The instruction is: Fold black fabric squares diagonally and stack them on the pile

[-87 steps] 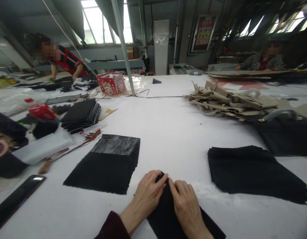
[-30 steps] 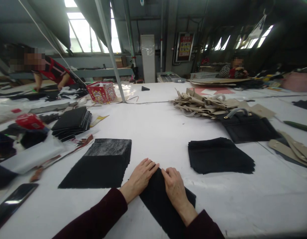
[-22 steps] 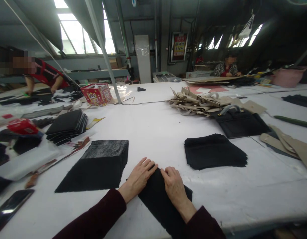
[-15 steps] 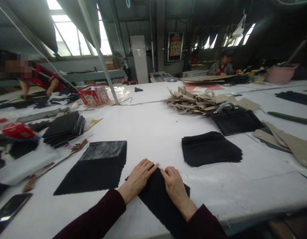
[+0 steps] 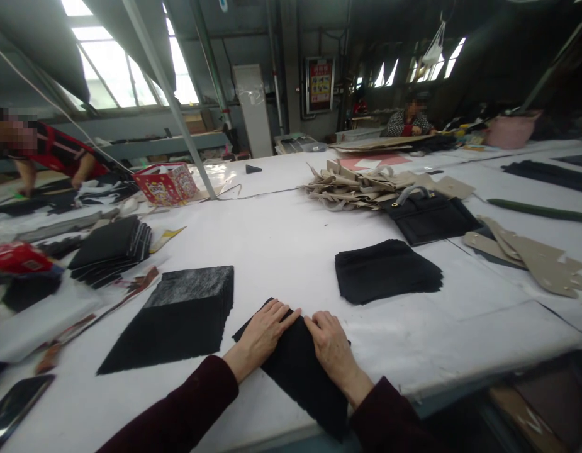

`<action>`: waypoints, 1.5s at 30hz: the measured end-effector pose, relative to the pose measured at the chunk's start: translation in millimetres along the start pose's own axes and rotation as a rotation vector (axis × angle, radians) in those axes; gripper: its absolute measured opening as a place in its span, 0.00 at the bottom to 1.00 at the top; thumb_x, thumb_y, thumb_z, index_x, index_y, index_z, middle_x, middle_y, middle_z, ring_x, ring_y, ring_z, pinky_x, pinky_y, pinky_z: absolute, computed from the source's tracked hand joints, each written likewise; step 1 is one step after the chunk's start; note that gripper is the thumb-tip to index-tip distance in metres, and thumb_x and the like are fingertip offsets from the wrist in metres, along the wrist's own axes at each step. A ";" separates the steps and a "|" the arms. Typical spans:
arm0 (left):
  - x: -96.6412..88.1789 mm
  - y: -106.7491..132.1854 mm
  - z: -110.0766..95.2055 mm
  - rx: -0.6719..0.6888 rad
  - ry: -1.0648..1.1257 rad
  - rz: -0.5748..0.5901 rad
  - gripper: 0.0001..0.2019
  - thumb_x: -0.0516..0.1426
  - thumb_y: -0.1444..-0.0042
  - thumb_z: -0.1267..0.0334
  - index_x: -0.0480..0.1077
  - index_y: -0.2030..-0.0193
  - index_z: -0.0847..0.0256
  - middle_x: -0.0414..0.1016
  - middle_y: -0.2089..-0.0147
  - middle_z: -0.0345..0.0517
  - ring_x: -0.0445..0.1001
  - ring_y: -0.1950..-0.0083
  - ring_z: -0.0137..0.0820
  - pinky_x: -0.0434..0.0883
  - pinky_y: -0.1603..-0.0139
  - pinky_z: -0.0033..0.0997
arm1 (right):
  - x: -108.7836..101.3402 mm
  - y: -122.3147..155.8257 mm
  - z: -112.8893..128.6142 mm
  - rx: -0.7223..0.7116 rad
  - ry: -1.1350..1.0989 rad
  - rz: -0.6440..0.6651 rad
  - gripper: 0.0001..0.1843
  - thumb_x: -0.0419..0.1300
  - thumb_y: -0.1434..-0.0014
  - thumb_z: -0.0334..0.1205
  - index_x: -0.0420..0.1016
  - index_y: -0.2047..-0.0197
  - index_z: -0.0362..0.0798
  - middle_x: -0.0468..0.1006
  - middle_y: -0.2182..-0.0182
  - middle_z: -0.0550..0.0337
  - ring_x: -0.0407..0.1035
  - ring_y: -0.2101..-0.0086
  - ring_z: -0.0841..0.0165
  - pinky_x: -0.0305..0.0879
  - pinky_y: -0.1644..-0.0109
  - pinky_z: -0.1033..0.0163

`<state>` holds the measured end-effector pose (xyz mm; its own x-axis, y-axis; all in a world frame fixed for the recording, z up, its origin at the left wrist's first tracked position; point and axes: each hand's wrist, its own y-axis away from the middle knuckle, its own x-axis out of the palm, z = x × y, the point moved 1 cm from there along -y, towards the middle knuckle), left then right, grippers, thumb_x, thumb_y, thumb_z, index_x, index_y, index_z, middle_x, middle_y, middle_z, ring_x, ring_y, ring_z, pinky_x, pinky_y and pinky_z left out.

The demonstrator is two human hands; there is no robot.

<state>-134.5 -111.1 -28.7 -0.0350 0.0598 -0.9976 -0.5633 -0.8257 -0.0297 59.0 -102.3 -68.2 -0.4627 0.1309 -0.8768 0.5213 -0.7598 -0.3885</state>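
A black sheet of fabric-like material (image 5: 302,380) lies at an angle on the white table in front of me. My left hand (image 5: 260,336) rests over its upper left part, fingers bent onto the far edge. On the other side my right hand (image 5: 332,349) has its fingers curled together at that same edge. The two hands nearly meet there, both gripping the sheet; the undersides of the fingers are hidden. Left of them lies a stack of black pieces (image 5: 182,333) with a grey fuzzy strip on top. A second black stack (image 5: 385,272) sits to the right.
Farther right are a black handbag (image 5: 430,217), a heap of beige pieces (image 5: 352,185) and beige straps (image 5: 526,251). At left are folded black pieces (image 5: 111,245), a red patterned box (image 5: 165,184), a phone (image 5: 17,409) and a metal pole (image 5: 172,100). Two other people work farther off.
My view has turned slightly right, so the surroundings sit farther left. Both hands keep their place on the black sheet, whose left corner now shows more beyond my left hand.
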 end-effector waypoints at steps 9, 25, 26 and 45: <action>2.6 -0.7 -6.8 0.022 0.049 -0.018 0.28 0.48 0.40 0.76 0.57 0.33 0.57 0.67 0.43 0.50 0.65 0.42 0.37 0.60 0.36 0.42 | -13.2 12.7 -5.8 0.012 -0.018 0.030 0.13 0.52 0.35 0.27 0.73 0.51 0.47 0.69 0.63 0.55 0.60 0.61 0.63 0.56 0.56 0.58; -3.5 -8.1 -24.2 0.041 0.041 0.052 0.30 0.48 0.40 0.76 0.54 0.32 0.52 0.68 0.46 0.48 0.66 0.46 0.37 0.65 0.42 0.39 | -24.5 32.4 -23.3 -0.024 -0.007 0.004 0.12 0.51 0.33 0.30 0.72 0.51 0.47 0.69 0.64 0.55 0.60 0.61 0.63 0.55 0.56 0.59; -4.3 -9.0 -26.0 0.037 0.024 0.054 0.30 0.48 0.40 0.76 0.54 0.32 0.51 0.68 0.47 0.48 0.67 0.47 0.37 0.65 0.42 0.40 | -25.4 33.3 -23.9 -0.025 -0.005 0.005 0.13 0.51 0.33 0.30 0.72 0.51 0.47 0.69 0.64 0.55 0.60 0.61 0.63 0.55 0.56 0.59; -5.0 -16.5 -51.0 0.091 -0.046 0.058 0.31 0.47 0.41 0.78 0.54 0.32 0.54 0.65 0.41 0.47 0.64 0.42 0.37 0.59 0.37 0.40 | -43.7 50.4 -35.0 -0.043 0.023 0.071 0.14 0.53 0.36 0.28 0.71 0.49 0.47 0.68 0.62 0.56 0.59 0.60 0.63 0.56 0.54 0.59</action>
<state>-83.0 -126.4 -26.4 -0.1062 0.0408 -0.9935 -0.6322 -0.7740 0.0358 130.6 -124.0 -59.4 -0.4074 0.0925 -0.9085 0.5829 -0.7395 -0.3367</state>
